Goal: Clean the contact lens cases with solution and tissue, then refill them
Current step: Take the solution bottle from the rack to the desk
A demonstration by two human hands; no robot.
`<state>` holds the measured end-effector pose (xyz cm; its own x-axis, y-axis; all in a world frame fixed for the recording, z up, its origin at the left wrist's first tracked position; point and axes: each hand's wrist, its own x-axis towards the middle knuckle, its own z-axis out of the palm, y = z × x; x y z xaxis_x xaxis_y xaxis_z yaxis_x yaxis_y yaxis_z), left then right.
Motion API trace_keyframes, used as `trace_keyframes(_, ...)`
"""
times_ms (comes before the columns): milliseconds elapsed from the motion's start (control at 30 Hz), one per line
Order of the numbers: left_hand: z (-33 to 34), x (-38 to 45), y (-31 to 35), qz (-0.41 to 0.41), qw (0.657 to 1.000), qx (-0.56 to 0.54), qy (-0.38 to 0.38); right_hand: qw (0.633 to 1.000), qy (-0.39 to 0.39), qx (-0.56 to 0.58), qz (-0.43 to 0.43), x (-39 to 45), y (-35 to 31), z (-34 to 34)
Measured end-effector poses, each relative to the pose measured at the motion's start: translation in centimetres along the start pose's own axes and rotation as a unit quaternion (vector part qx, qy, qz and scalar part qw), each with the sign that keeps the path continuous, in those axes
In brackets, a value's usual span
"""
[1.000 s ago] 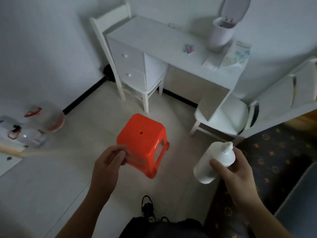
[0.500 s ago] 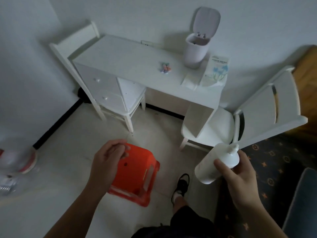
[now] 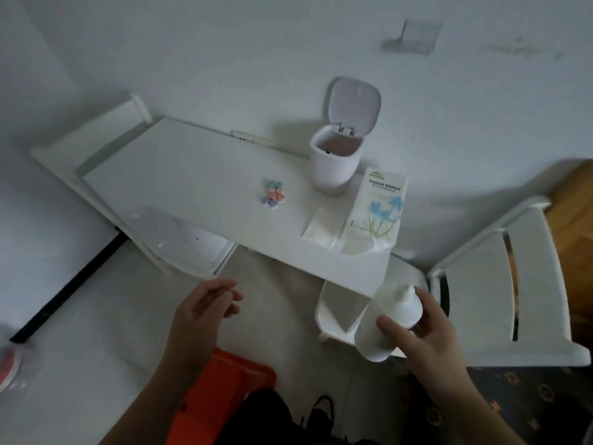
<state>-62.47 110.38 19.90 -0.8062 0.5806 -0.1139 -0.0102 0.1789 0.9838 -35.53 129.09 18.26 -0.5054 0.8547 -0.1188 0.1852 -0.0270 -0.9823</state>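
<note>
While the bin (image 3: 333,168) gapes, right hand (image 3: 426,345) grips bottle (image 3: 390,319).

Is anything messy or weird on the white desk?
Nothing is spilled or broken. The small white bin stands with its lid flipped open, and a loose white tissue lies beside the tissue paper pack. The colourful contact lens cases sit bunched in one little cluster on the white desk.
</note>
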Motion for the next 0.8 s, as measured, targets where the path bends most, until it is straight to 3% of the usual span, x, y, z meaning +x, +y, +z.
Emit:
trace_keyframes(400, 3.2, 10.3, 1.8, 0.028, 0.998, 0.040, -0.041, 0.998, -0.002, -0.003, -0.057, 9.2, -2.1, 1.5)
trace_keyframes(600, 5.8, 18.3, 2.8, 0.072, 0.981, 0.090, -0.159, 0.998, 0.013, -0.040, -0.048, 13.9, -3.2, 4.2)
trace_keyframes(800, 5.1, 29.5, 3.2, 0.114, 0.947, 0.134, -0.269, 0.998, 0.047, -0.027, -0.022, 22.0, -5.3, 13.0)
